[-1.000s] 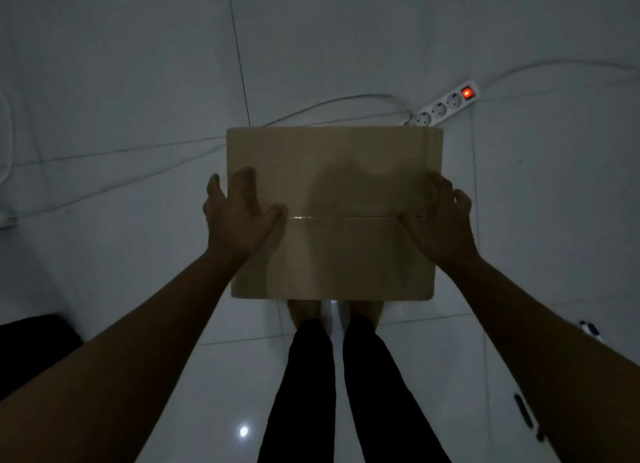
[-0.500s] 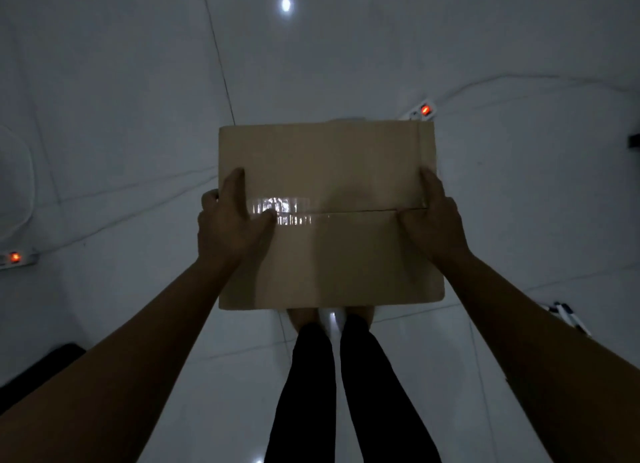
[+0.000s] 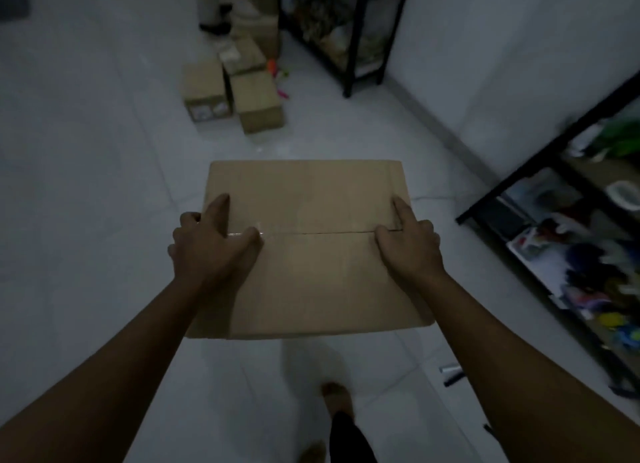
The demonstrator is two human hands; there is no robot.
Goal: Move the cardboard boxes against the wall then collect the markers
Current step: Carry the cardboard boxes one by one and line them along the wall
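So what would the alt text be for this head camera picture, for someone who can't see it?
Two bare hands, left and right, carry a closed cardboard box over a white tiled floor. Ahead, smaller boxes sit near a black shelf; two markers lie on the floor at right, beside another cluttered shelf.

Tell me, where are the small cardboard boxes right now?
The small cardboard boxes sit on the floor in the upper middle of the head view, beyond the big box held in both hands, just left of the black shelf.
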